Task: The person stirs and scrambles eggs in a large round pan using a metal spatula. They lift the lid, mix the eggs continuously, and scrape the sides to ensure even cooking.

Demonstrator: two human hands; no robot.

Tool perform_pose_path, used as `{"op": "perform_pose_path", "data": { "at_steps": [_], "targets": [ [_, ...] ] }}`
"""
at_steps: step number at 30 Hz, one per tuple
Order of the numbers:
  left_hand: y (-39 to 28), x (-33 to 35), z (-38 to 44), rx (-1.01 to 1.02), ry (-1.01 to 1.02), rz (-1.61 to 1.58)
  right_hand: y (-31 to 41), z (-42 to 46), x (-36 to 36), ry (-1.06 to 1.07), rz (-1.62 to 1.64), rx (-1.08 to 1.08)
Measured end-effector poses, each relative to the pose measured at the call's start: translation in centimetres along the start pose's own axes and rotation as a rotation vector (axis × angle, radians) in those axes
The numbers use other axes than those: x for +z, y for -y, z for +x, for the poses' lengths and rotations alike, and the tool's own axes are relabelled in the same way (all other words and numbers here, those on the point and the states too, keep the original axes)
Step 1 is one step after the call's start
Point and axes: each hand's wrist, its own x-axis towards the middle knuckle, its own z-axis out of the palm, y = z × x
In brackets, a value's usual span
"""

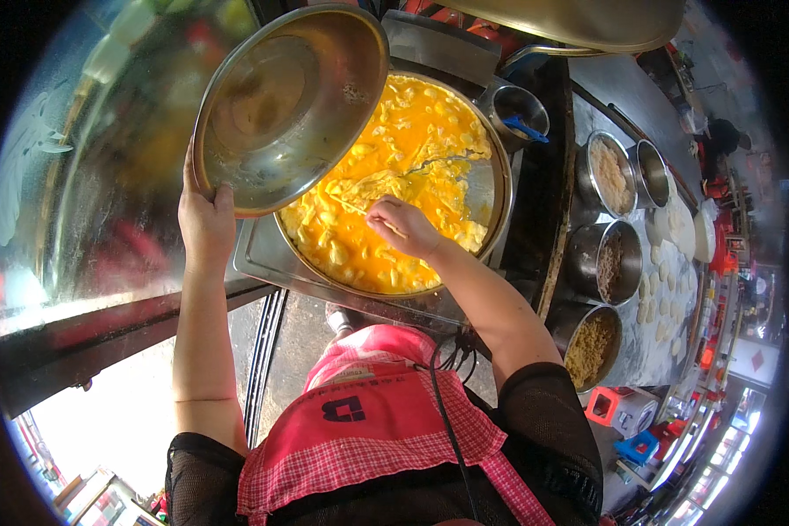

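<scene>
In my left hand (pixel 205 223) I grip the rim of a large stainless-steel basin (pixel 289 112). The basin is tilted over the left part of a wide round pan (pixel 505 191), with only wet residue visible inside. Yellow egg (pixel 394 148), partly liquid and partly set in soft curds, covers most of the pan. At the right side of the pan, bare metal shows through a torn gap in the egg. My right hand (pixel 401 227) holds chopsticks (pixel 347 204), their tips in the egg near the pan's middle. The basin hides the pan's upper left.
A small pot (pixel 521 105) with a blue-handled utensil (pixel 526 129) stands beyond the pan. Right of it, metal pots of shredded or minced food (pixel 588 352) line a floured worktop with several dough pieces (pixel 661 289). A large metal lid (pixel 578 23) hangs at the top. Glass (pixel 125 164) stands left.
</scene>
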Motion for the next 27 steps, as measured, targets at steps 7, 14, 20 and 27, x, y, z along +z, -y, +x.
{"op": "perform_pose_path", "data": {
  "at_steps": [7, 14, 20, 27],
  "targets": [
    [0.2, -0.1, 0.1, 0.020, -0.023, -0.019, -8.5, -1.6, -5.5, -0.700, 0.212, 0.398],
    [-0.9, -0.2, 0.6, -0.068, 0.033, -0.088, -12.4, -3.3, -10.7, -0.969, -0.289, 0.440],
    [0.0, 0.0, 1.2, 0.050, -0.014, -0.033, -7.1, 1.7, -5.3, -0.478, -0.274, 0.352],
    [1.3, 0.3, 1.7, 0.073, -0.083, -0.016, -1.8, 3.3, -0.5, -0.075, -0.043, 0.099]
  ]
}}
